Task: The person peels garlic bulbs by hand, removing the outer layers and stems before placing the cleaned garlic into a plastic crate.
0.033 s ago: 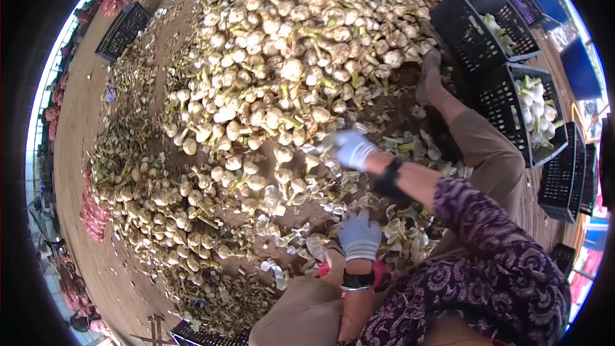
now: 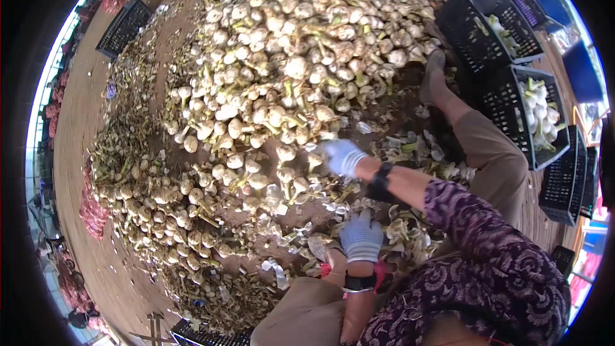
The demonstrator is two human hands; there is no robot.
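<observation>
Both my hands wear white-and-blue knit gloves. My right hand (image 2: 344,157) reaches over the near edge of a large heap of garlic bulbs (image 2: 295,67). Its fingers are smeared by motion, and a pale blurred patch shows by their tips; whether they grip a bulb cannot be made out. Low in front of my body, my left hand (image 2: 361,237) points forward with its fingers stretched out over loose garlic skins (image 2: 407,234). No object shows in it, though its palm side is hidden. Several bulbs with short stalks lie to the left of both hands.
Black crates (image 2: 496,99) stand along the right, two holding cleaned garlic (image 2: 541,112). Another black crate (image 2: 123,27) sits far left. Dry trimmings (image 2: 224,301) cover the ground at lower left, near a red mesh sack (image 2: 94,205). My legs bracket the work area.
My right hand has shifted slightly left and toward me at the heap's edge. The left hand stays almost where it was.
</observation>
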